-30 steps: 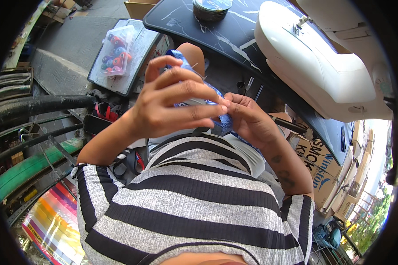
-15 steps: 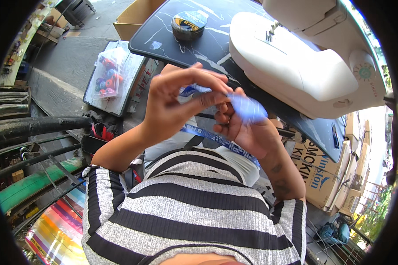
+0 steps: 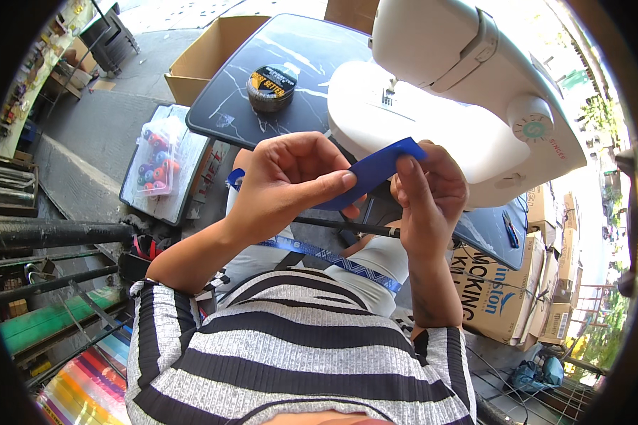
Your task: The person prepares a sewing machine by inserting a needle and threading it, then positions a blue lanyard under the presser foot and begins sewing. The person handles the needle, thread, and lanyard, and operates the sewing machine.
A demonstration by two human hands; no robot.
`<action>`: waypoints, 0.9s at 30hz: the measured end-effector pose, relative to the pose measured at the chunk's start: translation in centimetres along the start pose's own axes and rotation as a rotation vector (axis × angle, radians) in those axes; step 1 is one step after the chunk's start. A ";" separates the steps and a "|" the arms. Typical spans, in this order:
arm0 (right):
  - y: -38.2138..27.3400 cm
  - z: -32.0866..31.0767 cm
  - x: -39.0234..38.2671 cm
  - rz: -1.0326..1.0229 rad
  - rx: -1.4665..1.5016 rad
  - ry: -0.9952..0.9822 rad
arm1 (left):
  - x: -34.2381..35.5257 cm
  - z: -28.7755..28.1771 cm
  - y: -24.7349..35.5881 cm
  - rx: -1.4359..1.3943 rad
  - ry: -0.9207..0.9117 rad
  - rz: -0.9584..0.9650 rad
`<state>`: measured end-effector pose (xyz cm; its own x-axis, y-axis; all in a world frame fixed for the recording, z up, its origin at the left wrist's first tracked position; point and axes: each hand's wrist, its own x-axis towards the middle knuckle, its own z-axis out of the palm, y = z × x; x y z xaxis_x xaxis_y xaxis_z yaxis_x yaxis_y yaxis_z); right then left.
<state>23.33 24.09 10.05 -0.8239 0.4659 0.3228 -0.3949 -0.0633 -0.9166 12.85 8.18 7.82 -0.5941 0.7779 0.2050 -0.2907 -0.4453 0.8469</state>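
Observation:
A plain blue face of a ribbon [image 3: 377, 167] stretches between my hands, just in front of the sewing machine. The thumb and fingers of my left hand [image 3: 280, 185] pinch its lower left part. At the upper right end, my right hand [image 3: 432, 190] grips it between thumb and fingers. A small blue loop shows behind my left wrist. Lower down, a blue strip with a white pattern [image 3: 340, 265] runs across my lap; whether it joins the held ribbon is hidden. The white sewing machine [image 3: 468, 145] stands beyond my right hand, its needle area uncovered.
A dark marble-patterned table [image 3: 223, 88] carries a round black tin [image 3: 271, 88] and small dark snips [image 3: 510, 230]. To the left, a clear box [image 3: 158, 157] of coloured bobbins or thread sits on a stand. Cardboard boxes [image 3: 500, 290] stack at right; metal bars [image 3: 57, 234] lie left.
My right hand has turned and risen, now pinching the ribbon's end instead of lying palm up under it. The ribbon is drawn out flat between both hands. The view has shifted slightly.

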 end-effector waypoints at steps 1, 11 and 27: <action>0.1 0.0 0.1 -0.017 0.014 0.022 | 0.1 0.0 -0.1 -0.007 -0.004 -0.005; 0.0 0.4 0.5 -0.261 -0.356 -0.062 | -0.8 0.2 0.3 -0.036 -0.131 -0.072; 13.3 11.1 9.7 -0.402 -1.444 -0.327 | -6.4 -6.0 5.0 0.247 0.379 0.232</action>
<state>5.59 17.97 3.65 -0.8893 0.0210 0.4567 -0.0464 0.9896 -0.1360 10.68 -1.65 7.76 -0.8656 0.4353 0.2476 0.0397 -0.4333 0.9004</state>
